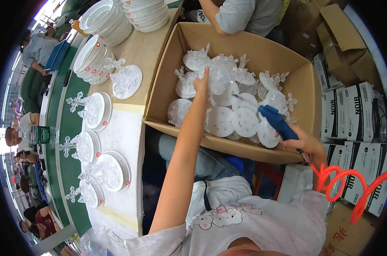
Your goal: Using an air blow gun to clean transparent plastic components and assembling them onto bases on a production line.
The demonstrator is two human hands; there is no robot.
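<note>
My left hand (201, 83) reaches into the cardboard box, its fingers closed on a clear plastic ornament (219, 79) with a round base; part of the grip is hidden. In my right hand (306, 143), at the box's near right edge, is a blue air blow gun (279, 122), its nozzle pointing left over the pieces. A red coiled air hose (340, 179) runs from its handle. Beneath both hands lies a heap of clear ornaments and white round bases (246, 121), some with small holes showing.
The cardboard box (240, 150) stands in front of me. On the table (127, 128) at left are several ornaments with crosses on stacked discs (95, 110), and piles of white rings (146, 17). Printed cartons (357, 111) stand at right. Another person's arm (212, 17) is beyond the box.
</note>
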